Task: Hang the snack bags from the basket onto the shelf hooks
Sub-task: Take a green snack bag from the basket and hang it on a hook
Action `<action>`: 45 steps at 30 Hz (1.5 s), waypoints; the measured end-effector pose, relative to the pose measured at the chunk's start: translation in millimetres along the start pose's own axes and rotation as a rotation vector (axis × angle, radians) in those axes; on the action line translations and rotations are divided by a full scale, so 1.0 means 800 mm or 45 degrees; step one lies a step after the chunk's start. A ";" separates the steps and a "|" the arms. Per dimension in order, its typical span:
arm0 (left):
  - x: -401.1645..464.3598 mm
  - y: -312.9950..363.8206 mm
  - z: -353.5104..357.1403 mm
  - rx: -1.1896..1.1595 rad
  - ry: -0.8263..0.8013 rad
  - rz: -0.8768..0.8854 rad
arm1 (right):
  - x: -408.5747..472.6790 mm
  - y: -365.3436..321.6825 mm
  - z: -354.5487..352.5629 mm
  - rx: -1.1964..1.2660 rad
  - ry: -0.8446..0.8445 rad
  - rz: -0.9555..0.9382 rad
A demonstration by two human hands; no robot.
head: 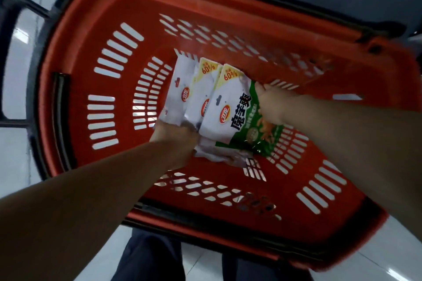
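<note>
Snack bags [219, 107], white and green with a yellow "60%" corner, lie fanned in a small stack at the bottom of the red basket [96, 29]. Both hands are down inside the basket. Left hand [175, 137] grips the near-left edge of the stack, its fingers curled into the bags. Right hand [274, 102] holds the green side of the top bag. The basket stands on a pale tiled floor [13, 155], with a dark handle [9, 18] at its left end.
</note>
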State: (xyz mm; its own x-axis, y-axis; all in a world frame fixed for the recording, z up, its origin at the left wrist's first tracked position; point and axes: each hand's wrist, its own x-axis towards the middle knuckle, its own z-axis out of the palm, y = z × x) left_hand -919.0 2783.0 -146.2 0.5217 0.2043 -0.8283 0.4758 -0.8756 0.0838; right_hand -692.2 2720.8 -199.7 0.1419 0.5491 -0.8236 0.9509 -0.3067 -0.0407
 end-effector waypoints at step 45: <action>-0.351 -0.035 -0.388 -1.639 0.704 0.373 | -0.480 -0.023 -0.262 1.682 0.927 0.291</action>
State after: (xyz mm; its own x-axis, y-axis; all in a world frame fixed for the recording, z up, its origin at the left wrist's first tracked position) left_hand -858.9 2886.0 256.4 0.7731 0.4922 -0.4002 0.4478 0.0235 0.8938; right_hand -706.5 2678.4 235.6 0.7225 0.5252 -0.4497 0.0277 -0.6719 -0.7401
